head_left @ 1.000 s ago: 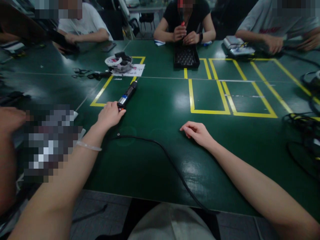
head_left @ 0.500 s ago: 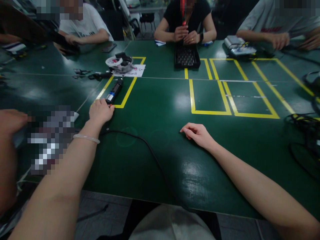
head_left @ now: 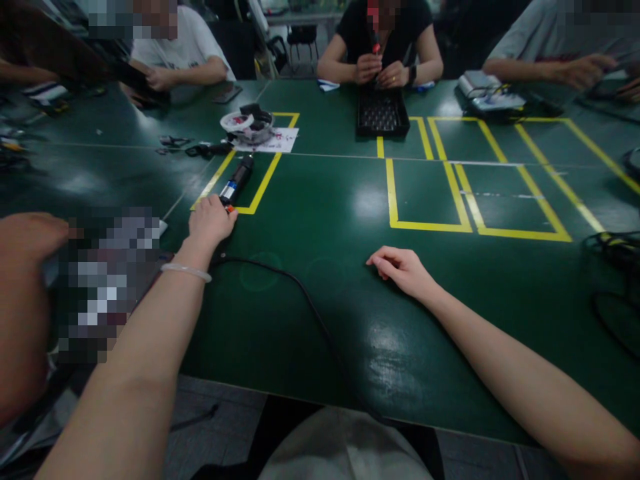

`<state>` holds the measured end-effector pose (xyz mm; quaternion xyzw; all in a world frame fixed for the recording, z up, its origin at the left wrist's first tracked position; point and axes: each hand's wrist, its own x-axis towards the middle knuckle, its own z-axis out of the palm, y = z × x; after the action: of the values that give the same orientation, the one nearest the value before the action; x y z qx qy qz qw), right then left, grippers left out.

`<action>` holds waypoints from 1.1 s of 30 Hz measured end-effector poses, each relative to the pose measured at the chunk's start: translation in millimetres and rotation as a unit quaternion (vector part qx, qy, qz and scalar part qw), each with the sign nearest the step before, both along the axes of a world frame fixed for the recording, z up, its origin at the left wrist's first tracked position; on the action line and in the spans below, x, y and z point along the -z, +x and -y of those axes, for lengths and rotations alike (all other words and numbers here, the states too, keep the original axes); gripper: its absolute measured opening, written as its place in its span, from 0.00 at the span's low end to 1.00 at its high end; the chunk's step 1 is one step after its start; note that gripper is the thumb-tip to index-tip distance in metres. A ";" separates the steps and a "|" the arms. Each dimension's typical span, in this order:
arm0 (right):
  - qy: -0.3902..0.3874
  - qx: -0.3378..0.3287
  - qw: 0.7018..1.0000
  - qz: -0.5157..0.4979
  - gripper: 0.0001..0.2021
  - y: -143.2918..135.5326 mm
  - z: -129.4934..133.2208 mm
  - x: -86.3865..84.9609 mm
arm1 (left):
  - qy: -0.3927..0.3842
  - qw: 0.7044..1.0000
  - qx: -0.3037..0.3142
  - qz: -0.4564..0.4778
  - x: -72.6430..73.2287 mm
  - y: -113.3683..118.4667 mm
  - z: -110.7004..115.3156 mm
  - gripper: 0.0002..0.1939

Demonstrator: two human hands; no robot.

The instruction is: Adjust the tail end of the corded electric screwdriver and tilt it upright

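Observation:
My left hand (head_left: 213, 219) is wrapped round the near end of a black electric screwdriver (head_left: 237, 181) with a blue and white label. The tool lies in a yellow taped box at the left, its tip pointing away from me. A black cable (head_left: 300, 287) runs from near my left wrist over the table to its front edge. My right hand (head_left: 400, 268) rests on the green table (head_left: 320, 220) right of the middle, fingers curled in, with nothing visible in it.
Behind the screwdriver are a roll of tape (head_left: 237, 122) and a paper sheet (head_left: 285, 140). A black tray (head_left: 383, 115) stands before a person across the table. Black cables (head_left: 617, 257) lie at the right. Another person's arm (head_left: 25, 300) reaches in at the left.
The whole view has shifted slightly, so things appear a little farther right. My left hand stays on the screwdriver and my right hand keeps its curled pose.

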<state>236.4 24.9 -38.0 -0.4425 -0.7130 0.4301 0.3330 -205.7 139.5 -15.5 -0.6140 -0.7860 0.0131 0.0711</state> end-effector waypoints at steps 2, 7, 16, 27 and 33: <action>-0.002 0.001 1.000 -0.001 0.14 -0.5 0.1 -0.3 | 0.024 1.000 0.002 0.007 3.5 1.0 1.2 0.30; 0.003 0.001 1.000 0.005 0.14 -1.4 0.6 -2.1 | 0.053 0.999 0.003 0.014 7.3 11.6 11.6 0.30; 0.006 0.004 1.000 0.007 0.14 -3.0 0.6 -4.0 | 0.034 0.998 0.046 -0.004 -1.1 67.0 58.2 0.26; 0.067 0.019 0.997 0.027 0.12 -5.0 4.1 -8.0 | 0.013 0.974 0.226 0.009 -9.5 168.6 116.9 0.21; 0.110 -0.027 0.992 0.057 0.11 -9.9 9.6 -8.4 | 0.004 0.952 0.304 0.031 -10.4 220.0 132.6 0.21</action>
<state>226.4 15.4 -29.6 -0.4077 -0.7856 0.3317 0.3266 14.3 6.9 -5.0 -0.8238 -0.5638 -0.0307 0.0497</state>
